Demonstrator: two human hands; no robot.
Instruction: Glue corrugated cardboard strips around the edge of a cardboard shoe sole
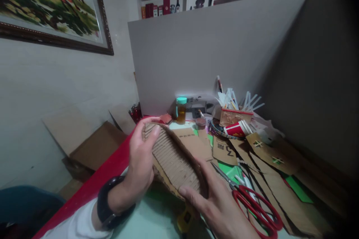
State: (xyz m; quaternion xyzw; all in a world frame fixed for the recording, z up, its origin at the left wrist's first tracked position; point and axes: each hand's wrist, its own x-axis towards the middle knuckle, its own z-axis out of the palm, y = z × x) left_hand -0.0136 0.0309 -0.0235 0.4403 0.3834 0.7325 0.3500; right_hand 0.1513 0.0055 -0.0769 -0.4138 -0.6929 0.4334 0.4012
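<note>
Between my two hands is a piece of corrugated cardboard (175,160) with bare ridges on its upper face and a raised strip along its far edge. My left hand (141,149) grips its far left end, thumb on the ridges. Around the near right end, my right hand (209,194) is closed, thumb pressed on the near edge. The cardboard is held tilted above the table. Red-handled scissors (256,207) lie beside my right hand, blades pointing away to the left. Below the cardboard sits a yellow tape measure or similar tool (185,219), partly hidden.
Cut cardboard pieces (226,151) and green sheets cover the table's right side. Farther back stand a bottle with a turquoise lid (181,111), a box of paper strips (235,116) and tipped red paper cups (237,129). An open carton (95,151) is left of the table.
</note>
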